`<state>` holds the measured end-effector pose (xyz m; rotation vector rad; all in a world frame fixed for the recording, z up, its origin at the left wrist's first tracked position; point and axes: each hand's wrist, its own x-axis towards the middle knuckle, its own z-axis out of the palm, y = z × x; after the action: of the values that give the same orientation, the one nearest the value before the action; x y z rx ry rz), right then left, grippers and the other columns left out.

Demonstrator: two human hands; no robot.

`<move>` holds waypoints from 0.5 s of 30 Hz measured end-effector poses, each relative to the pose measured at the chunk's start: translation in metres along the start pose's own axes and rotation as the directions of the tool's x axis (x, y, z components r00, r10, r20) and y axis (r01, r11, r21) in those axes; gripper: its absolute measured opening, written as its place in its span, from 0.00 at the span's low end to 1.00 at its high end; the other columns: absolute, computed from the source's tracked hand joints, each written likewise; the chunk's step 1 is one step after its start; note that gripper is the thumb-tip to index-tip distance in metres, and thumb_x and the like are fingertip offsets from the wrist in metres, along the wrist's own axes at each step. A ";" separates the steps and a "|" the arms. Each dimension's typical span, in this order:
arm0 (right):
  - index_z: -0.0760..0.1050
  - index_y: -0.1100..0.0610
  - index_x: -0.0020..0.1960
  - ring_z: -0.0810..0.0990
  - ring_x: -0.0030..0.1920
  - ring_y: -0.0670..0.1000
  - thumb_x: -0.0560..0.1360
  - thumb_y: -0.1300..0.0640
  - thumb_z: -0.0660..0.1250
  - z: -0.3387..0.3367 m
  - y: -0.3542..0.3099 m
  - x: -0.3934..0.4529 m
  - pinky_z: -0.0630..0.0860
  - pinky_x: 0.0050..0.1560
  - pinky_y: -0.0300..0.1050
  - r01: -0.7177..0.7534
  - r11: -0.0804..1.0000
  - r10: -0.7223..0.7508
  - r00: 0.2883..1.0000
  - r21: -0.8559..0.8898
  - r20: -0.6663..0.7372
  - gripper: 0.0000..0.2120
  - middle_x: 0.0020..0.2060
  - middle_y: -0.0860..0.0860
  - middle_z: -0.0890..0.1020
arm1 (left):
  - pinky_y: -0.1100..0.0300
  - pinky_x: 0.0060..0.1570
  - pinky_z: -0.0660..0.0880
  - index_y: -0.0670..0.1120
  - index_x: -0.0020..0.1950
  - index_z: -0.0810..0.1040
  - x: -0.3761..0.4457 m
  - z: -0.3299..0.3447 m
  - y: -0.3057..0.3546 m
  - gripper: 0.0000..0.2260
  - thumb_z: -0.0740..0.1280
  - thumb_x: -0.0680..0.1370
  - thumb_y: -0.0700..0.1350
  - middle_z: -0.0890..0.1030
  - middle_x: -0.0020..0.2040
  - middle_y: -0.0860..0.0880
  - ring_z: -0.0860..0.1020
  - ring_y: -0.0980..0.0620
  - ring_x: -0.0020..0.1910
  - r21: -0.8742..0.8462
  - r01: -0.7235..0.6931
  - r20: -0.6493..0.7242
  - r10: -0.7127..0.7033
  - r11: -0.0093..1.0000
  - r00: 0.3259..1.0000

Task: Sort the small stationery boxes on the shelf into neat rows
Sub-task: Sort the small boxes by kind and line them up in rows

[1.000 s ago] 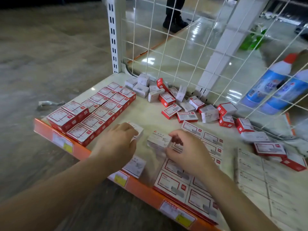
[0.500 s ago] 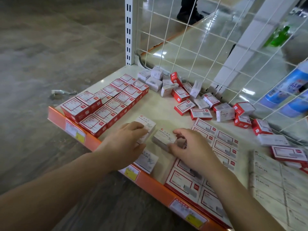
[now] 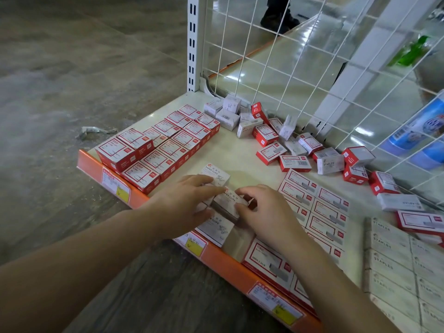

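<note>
White cardboard, printed "PAPER CLIPS" in small grey letters, made up the little rectangular box (image 3: pixel 229 203) that both hands were handling near the front edge of the cream shelf (image 3: pixel 242 164). It sat tilted, one end raised, between two flat white boxes of the same kind: one (image 3: pixel 216 176) just behind it and one (image 3: pixel 216 228) just in front, by the orange price rail (image 3: pixel 230 265). Its long axis ran across the shelf, roughly from one hand to the other. The right hand (image 3: pixel 262 212) pinched its right end, fingers curled round the edge. The left hand (image 3: pixel 185 203) lay with straight fingers pressed on the box's left part and on the neighbour behind; whether it really gripped anything I could not tell. Both hands were equally near, so I judged the next move to be lowering the box flat into the gap in this column.

Further out, red-and-white boxes (image 3: pixel 163 150) stood in neat rows on the left, flat red-framed boxes (image 3: pixel 319 207) lay in rows on the right, and loose boxes (image 3: pixel 271 135) were scattered at the back along the white wire grid (image 3: pixel 300 68).
</note>
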<state>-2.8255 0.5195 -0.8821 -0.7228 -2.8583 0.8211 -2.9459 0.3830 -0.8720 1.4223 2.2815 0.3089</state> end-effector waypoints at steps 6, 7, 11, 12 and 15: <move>0.73 0.51 0.63 0.73 0.48 0.42 0.76 0.53 0.64 0.001 -0.004 -0.003 0.63 0.39 0.25 0.011 1.000 -0.011 1.000 -0.006 0.020 0.16 0.54 0.47 0.76 | 0.51 0.71 0.60 0.65 0.70 0.62 0.000 0.001 0.000 0.21 0.61 0.79 0.50 0.55 0.75 0.55 0.52 0.51 0.74 0.047 -0.016 0.002 0.016 0.999 1.000; 0.73 0.51 0.63 0.73 0.48 0.42 0.76 0.53 0.64 0.001 -0.005 -0.003 0.64 0.39 0.25 0.013 1.000 -0.013 1.000 -0.003 0.021 0.16 0.54 0.47 0.76 | 0.51 0.71 0.61 0.64 0.70 0.63 0.000 0.001 0.000 0.21 0.61 0.79 0.50 0.55 0.75 0.55 0.52 0.51 0.74 0.050 -0.016 0.003 0.016 0.999 1.000; 0.73 0.51 0.63 0.72 0.47 0.42 0.76 0.53 0.65 0.001 -0.004 -0.004 0.64 0.39 0.25 0.012 1.000 -0.011 0.999 -0.001 0.033 0.16 0.52 0.46 0.75 | 0.52 0.71 0.60 0.64 0.70 0.64 0.000 0.000 0.001 0.20 0.61 0.79 0.51 0.55 0.75 0.55 0.52 0.52 0.74 0.049 -0.009 0.005 0.009 0.999 1.000; 0.73 0.51 0.63 0.72 0.47 0.41 0.76 0.53 0.65 0.001 -0.004 -0.004 0.64 0.39 0.26 0.010 1.000 -0.010 0.999 -0.001 0.034 0.16 0.52 0.46 0.75 | 0.52 0.71 0.60 0.64 0.70 0.64 0.000 -0.001 0.002 0.20 0.61 0.79 0.51 0.55 0.75 0.55 0.52 0.52 0.74 0.051 -0.009 0.005 0.009 0.999 1.000; 0.73 0.51 0.63 0.72 0.47 0.42 0.76 0.53 0.65 0.002 -0.005 -0.004 0.65 0.40 0.26 0.010 1.000 -0.011 0.999 0.004 0.036 0.16 0.51 0.46 0.75 | 0.52 0.70 0.60 0.63 0.69 0.64 -0.001 -0.001 0.004 0.19 0.61 0.79 0.51 0.55 0.75 0.55 0.52 0.52 0.74 0.051 -0.003 0.004 0.003 0.999 1.000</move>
<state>-2.8241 0.5128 -0.8807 -0.6991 -2.8894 0.8461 -2.9436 0.3841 -0.8692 1.4500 2.3000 0.2506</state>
